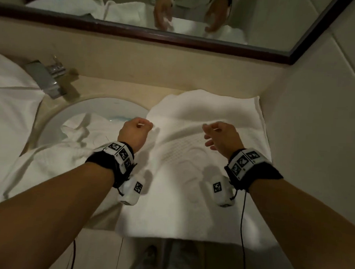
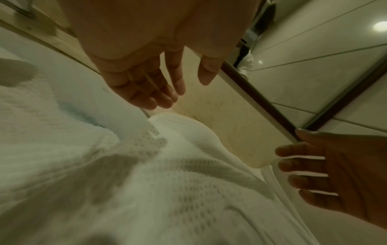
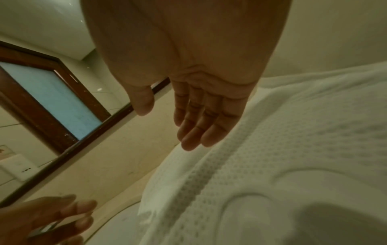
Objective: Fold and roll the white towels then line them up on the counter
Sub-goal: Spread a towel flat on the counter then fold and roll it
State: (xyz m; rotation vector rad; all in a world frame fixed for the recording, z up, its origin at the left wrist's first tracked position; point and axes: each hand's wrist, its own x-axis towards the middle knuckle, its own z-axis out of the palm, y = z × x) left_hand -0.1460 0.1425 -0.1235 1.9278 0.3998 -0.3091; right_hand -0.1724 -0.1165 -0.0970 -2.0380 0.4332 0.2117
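A white towel (image 1: 193, 175) with a dotted woven band lies spread flat on the counter to the right of the sink, its near edge hanging over the counter front. My left hand (image 1: 136, 130) hovers above the towel's left edge, fingers relaxed and holding nothing. My right hand (image 1: 219, 134) hovers above the towel's middle right, fingers straight and apart, also empty. The wrist views show the left hand (image 2: 150, 82) and the right hand (image 3: 194, 119) open above the towel (image 2: 167, 190), with the towel (image 3: 282, 165) clear of the fingers.
Crumpled white towels (image 1: 15, 111) lie over the sink (image 1: 104, 106) and counter at the left. A metal faucet (image 1: 47, 77) stands behind the sink. A dark-framed mirror (image 1: 176, 38) runs along the back wall. A tiled wall (image 1: 318, 140) borders the towel's right side.
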